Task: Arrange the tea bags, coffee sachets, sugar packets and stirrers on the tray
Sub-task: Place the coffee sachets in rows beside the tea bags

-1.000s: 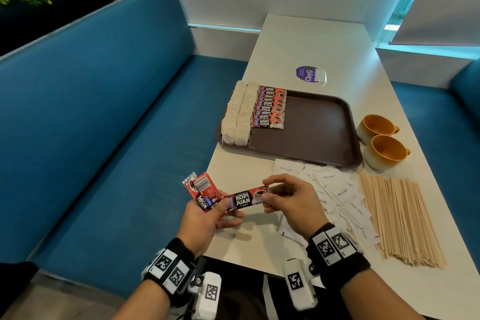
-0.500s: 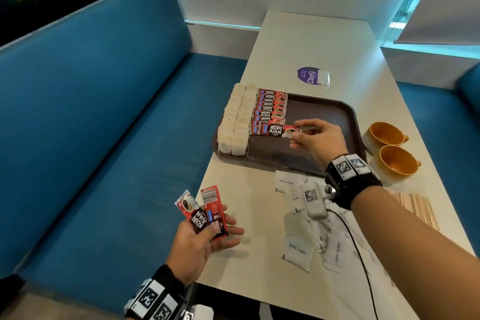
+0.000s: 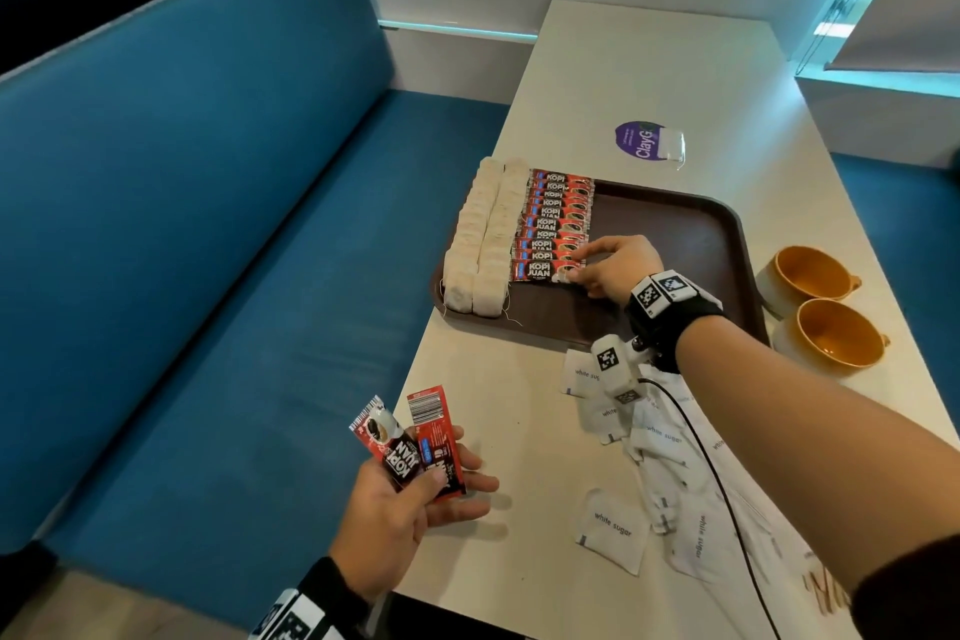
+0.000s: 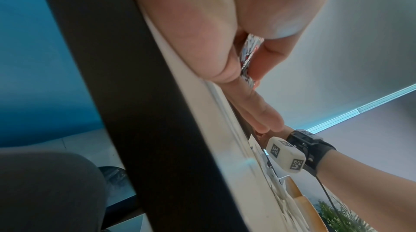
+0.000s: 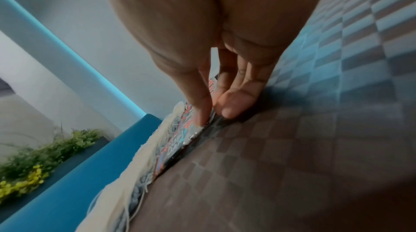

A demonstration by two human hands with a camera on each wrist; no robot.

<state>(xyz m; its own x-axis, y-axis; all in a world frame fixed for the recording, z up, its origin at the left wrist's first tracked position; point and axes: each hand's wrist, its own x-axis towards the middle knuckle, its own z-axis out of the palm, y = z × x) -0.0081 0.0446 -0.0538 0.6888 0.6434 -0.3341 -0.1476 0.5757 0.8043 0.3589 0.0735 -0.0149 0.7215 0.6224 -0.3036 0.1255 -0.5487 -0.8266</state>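
While your right hand [image 3: 608, 270] pinches the red foil coffee sachet [image 3: 545, 271] onto the brown plastic tray [image 3: 675, 244], square it against the row. Your left hand [image 3: 410, 499] grips two spare sachets [image 3: 415, 442]; keep them fanned.

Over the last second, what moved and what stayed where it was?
The right hand carried one coffee sachet away from the left hand to the tray and now sets it at the near end of the sachet row, fingertips still on it. The left hand keeps holding two sachets. Tea bags, sugar packets and cups stayed put.
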